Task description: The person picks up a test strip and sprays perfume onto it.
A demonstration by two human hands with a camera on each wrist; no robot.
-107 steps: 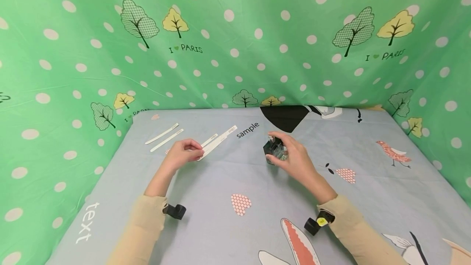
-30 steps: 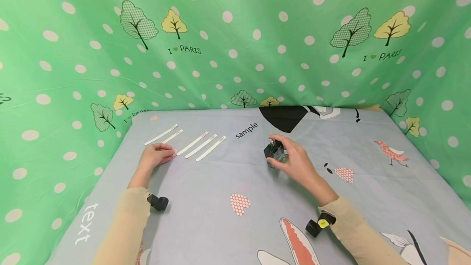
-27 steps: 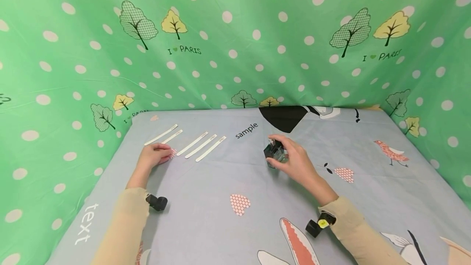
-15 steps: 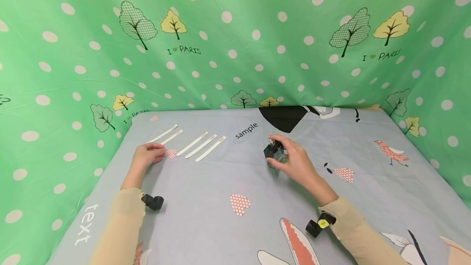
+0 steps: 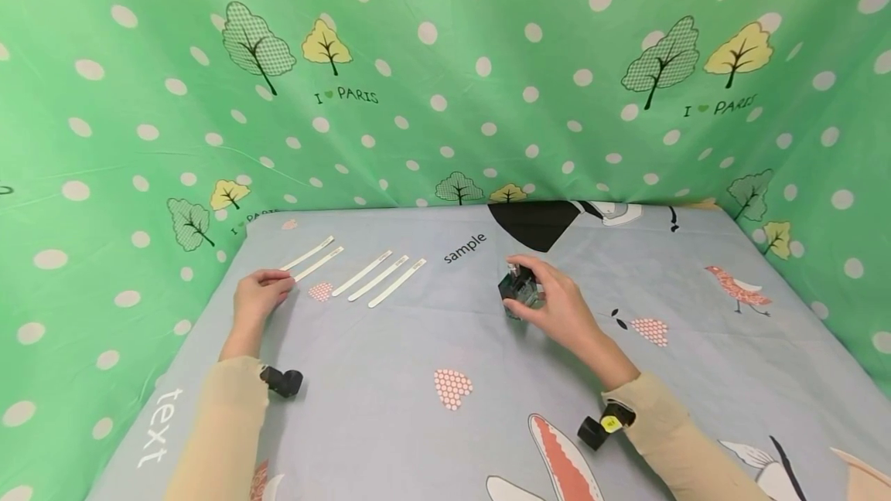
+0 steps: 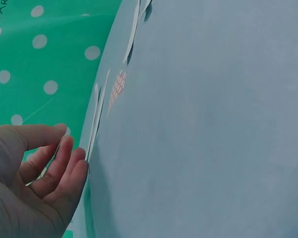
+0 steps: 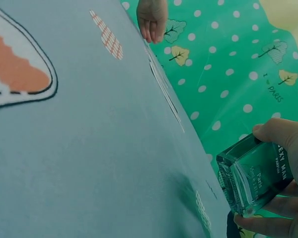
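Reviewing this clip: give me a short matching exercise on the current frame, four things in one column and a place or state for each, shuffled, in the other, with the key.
Things:
1. glass perfume bottle
2. paper strips
3. left hand
4. word "sample"

Places or states:
A. printed on the grey-blue cloth, between the strips and the bottle
B. gripped by the right hand
C. lying flat in a row at the far left of the cloth
D. fingertips at the near end of the leftmost strips

Pairs: 1-B, 2-C, 3-D, 4-A
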